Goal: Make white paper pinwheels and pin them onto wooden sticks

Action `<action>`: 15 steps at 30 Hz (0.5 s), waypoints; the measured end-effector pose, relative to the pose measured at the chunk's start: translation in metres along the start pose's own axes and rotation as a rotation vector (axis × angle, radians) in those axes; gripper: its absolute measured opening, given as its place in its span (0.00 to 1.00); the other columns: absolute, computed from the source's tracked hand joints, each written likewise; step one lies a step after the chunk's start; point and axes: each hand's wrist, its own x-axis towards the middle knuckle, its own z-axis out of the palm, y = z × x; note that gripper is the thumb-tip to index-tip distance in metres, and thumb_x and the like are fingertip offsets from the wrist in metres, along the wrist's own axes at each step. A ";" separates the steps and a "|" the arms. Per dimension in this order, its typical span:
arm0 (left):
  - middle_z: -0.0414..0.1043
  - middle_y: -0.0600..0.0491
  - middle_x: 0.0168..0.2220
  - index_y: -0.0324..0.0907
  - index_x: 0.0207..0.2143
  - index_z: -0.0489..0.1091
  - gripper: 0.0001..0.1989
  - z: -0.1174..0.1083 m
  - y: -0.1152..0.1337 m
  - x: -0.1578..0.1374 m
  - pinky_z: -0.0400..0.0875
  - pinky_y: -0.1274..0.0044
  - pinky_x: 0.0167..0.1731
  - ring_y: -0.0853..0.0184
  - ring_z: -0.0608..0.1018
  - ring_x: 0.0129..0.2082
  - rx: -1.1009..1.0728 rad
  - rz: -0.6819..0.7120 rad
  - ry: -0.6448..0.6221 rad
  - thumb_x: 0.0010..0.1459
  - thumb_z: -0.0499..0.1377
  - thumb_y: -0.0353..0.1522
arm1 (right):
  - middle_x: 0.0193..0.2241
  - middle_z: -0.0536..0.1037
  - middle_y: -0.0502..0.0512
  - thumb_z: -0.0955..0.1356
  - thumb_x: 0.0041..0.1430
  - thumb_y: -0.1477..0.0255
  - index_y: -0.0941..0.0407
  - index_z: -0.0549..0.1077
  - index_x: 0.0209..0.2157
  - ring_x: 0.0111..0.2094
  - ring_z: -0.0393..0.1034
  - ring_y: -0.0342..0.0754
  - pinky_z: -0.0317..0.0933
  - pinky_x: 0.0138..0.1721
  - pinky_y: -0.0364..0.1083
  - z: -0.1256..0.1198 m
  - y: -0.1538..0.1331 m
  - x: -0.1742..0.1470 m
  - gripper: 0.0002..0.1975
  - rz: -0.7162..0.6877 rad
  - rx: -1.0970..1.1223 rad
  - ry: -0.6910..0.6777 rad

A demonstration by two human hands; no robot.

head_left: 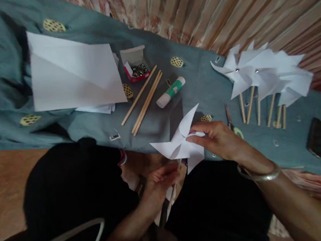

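Observation:
A white paper pinwheel is held over the near edge of the cloth, above my lap. My right hand pinches one of its blades near the centre, thumb and fingers pressed on the paper. Below the blades, my left hand has its fingers closed around the wooden stick, which slants down toward me. The joint between paper and stick is hidden behind the blades. Nearest to my right hand on the cloth lies a pair of scissors, partly covered by the hand.
Several finished pinwheels lie at the right, near a dark phone. A glue stick, loose wooden sticks and an open box of metal pins lie mid-cloth. White paper sheets are stacked at the left.

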 end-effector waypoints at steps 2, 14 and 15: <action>0.75 0.54 0.23 0.39 0.27 0.78 0.16 0.001 0.001 0.000 0.62 0.81 0.26 0.74 0.70 0.22 0.009 0.041 -0.018 0.32 0.73 0.36 | 0.28 0.78 0.51 0.67 0.58 0.68 0.58 0.77 0.32 0.28 0.70 0.45 0.58 0.31 0.43 -0.004 0.000 0.005 0.09 0.047 -0.010 -0.058; 0.72 0.55 0.22 0.39 0.31 0.80 0.21 -0.004 0.000 0.002 0.61 0.80 0.26 0.76 0.68 0.22 0.093 0.091 -0.096 0.30 0.74 0.36 | 0.19 0.66 0.47 0.68 0.49 0.65 0.59 0.70 0.21 0.23 0.58 0.41 0.49 0.25 0.42 -0.023 -0.009 0.027 0.11 0.086 -0.095 -0.262; 0.72 0.55 0.22 0.39 0.31 0.80 0.20 -0.005 0.000 0.002 0.61 0.80 0.26 0.76 0.68 0.22 0.098 0.097 -0.103 0.31 0.74 0.36 | 0.19 0.65 0.46 0.69 0.48 0.65 0.59 0.70 0.21 0.23 0.57 0.40 0.49 0.25 0.42 -0.024 -0.010 0.028 0.11 0.093 -0.104 -0.260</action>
